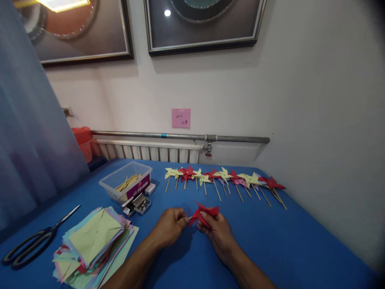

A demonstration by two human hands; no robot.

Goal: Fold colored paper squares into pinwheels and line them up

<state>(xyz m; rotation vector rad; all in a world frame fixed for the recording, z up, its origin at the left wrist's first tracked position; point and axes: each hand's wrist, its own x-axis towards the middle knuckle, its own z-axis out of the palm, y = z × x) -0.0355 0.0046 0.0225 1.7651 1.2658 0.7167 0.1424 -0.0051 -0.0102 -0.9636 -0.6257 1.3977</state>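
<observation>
A red paper pinwheel (206, 212) is held just above the blue table (300, 249), near its middle. My right hand (218, 230) grips the folded red paper from below. My left hand (170, 225) pinches the end of its thin wooden stick at the left of the paper. Behind my hands, a row of several finished pinwheels (224, 178), yellow, red and pink, lies on the table with sticks pointing toward me.
A stack of cut coloured paper squares (93, 241) lies at front left, with black scissors (33, 243) beside it. A clear plastic box of wooden sticks (126, 185) and a small open box of pins (140, 204) stand behind. A radiator and pipe (180, 137) run along the wall.
</observation>
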